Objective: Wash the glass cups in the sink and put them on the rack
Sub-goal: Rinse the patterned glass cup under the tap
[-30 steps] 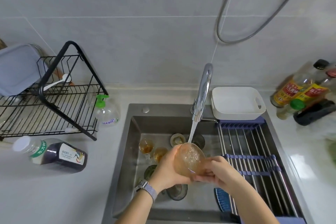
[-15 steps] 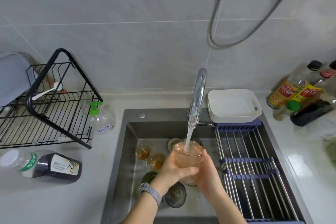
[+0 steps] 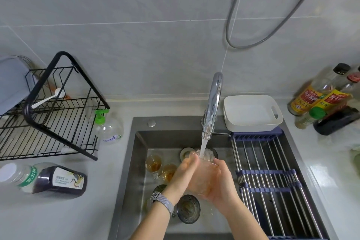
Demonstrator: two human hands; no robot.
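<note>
Since half a second back the cup has stayed upright under the stream, and both hands are wrapping lower and closer around it; a second back it was tipped mouth-forward. The left hand (image 3: 184, 175) is closing around the left wall of the glass cup (image 3: 204, 159), thumb across the front; the right hand (image 3: 218, 183) is cupping the right side and base. Both are gripping the same cup, wrists nearly touching. The cup is standing mouth up, long axis vertical, over the middle of the sink (image 3: 140, 161), with water from the tap (image 3: 212, 103) falling straight into it and brimming over.

Going outward: just left of the hands two small amber-stained cups (image 3: 154, 163) are sitting on the sink floor, and a dark ribbed cup (image 3: 188, 208) is standing below the left wrist near the watch strap (image 3: 163, 201). These look unwashed, so the task is early on.

What the next move turns on: the roll-up rack (image 3: 272, 179) is lying across the right half of the sink, just beside the right hand, so that hand is nearer for setting the cup down. The black wire rack (image 3: 48, 121) is standing on the worktop (image 3: 109, 191) well apart to the left, past the soap bottle (image 3: 109, 128). I cannot tell which rack is meant. The cup probably needs emptying first.
</note>
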